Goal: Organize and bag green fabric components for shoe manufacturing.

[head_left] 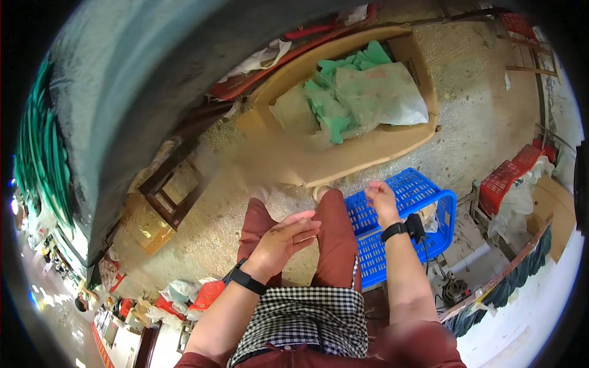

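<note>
My left hand (286,240) is held over my lap with its fingers stretched out side by side toward the right. Nothing shows in it. To the right, my right hand (382,201) hovers at or over the blue plastic basket (444,240), with its fingers curled inward. Whatever they may hold is hidden. Beyond my knees lies a large open cardboard box (380,151). Inside are green gloves (331,119) and a clear plastic bag (380,92). I cannot tell whether my right hand touches the basket.
A grey machine or panel (123,116) looms at upper left, with green gloves (44,150) hanging beside it. A wooden stool frame (169,195) stands left of my legs. Red crates (500,187) and clear plastic wrapping (515,205) sit at right. A small motor (455,290) lies beside the basket.
</note>
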{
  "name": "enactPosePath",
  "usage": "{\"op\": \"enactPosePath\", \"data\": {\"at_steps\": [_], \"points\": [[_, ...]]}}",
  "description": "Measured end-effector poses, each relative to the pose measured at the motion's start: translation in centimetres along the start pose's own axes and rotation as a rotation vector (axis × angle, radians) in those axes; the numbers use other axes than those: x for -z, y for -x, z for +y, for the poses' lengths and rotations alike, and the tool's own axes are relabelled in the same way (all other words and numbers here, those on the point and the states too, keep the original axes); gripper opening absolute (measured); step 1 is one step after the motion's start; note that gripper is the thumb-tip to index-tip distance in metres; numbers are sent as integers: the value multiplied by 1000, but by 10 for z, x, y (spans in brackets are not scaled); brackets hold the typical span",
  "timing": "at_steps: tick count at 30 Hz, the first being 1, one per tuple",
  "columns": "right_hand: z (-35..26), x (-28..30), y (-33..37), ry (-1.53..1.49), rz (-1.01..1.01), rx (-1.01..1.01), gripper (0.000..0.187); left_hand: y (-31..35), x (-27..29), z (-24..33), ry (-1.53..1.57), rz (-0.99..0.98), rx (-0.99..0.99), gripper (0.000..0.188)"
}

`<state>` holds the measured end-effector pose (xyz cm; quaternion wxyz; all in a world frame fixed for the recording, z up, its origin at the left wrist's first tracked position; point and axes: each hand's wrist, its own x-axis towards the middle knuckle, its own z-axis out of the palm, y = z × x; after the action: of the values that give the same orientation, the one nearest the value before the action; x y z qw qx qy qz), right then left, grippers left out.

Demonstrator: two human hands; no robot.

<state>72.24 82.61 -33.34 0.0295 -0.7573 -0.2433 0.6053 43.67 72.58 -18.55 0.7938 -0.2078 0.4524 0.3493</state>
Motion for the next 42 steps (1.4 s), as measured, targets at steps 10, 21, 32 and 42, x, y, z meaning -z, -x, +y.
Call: {"op": "enactPosePath", "data": {"at_steps": [10,21,32,42], "points": [[-2,-135,136,-9,-248,131,8,179,73,68,4,29,-211,40],[-5,-226,55,666,-136,590,18,221,207,31,282,371,-350,28],[10,-184,-162,589,467,579,21,122,183,-11,-53,595,-68,35],[83,-250,-265,1188,167,529,45,43,171,-31,-69,682,26,40]]}}
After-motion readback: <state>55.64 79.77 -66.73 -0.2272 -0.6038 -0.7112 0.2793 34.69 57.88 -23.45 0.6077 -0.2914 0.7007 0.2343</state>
